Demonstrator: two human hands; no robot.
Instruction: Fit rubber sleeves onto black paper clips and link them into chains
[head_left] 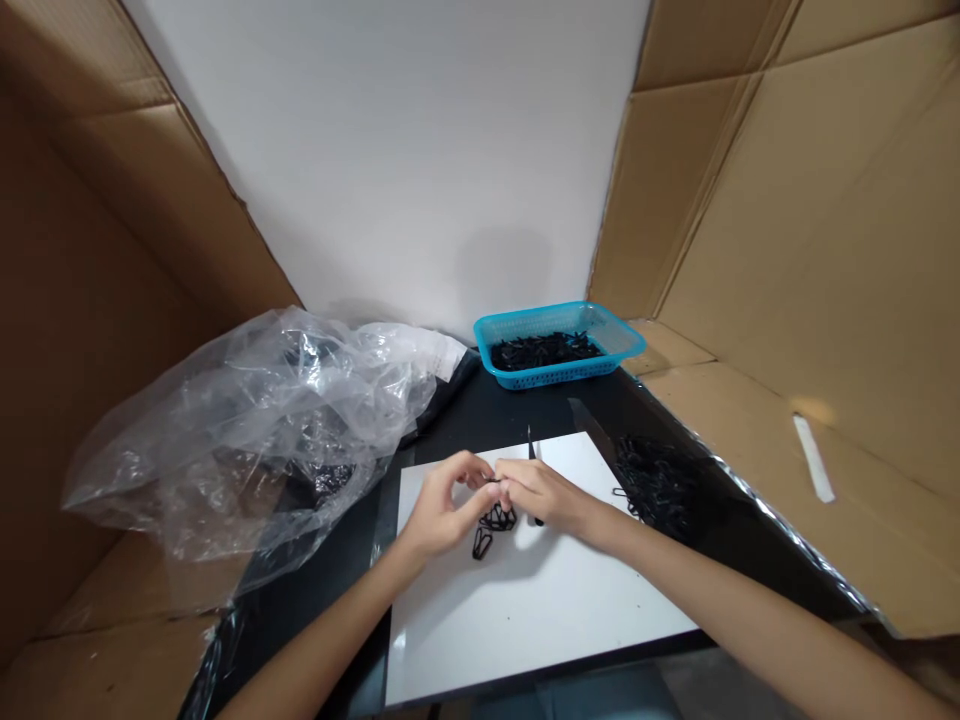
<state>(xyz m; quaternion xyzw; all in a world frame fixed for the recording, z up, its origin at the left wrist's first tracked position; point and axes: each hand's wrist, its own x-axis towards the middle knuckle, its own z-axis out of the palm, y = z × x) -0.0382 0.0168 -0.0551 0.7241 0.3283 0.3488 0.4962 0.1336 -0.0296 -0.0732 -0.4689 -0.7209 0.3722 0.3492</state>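
From here, my left hand curls against my right hand, black clips just below; I can't tell whether either grips one.

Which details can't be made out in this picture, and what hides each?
Head view: anything held, hidden where the bare left hand and bare right hand meet.
Head view: the middle of the slim, dark, pointed tool, behind the right hand.
Head view: whatever the crumpled clear plastic bag covers, blurred by folds and glare.
Head view: single black pieces in the blue plastic basket, too small to count.
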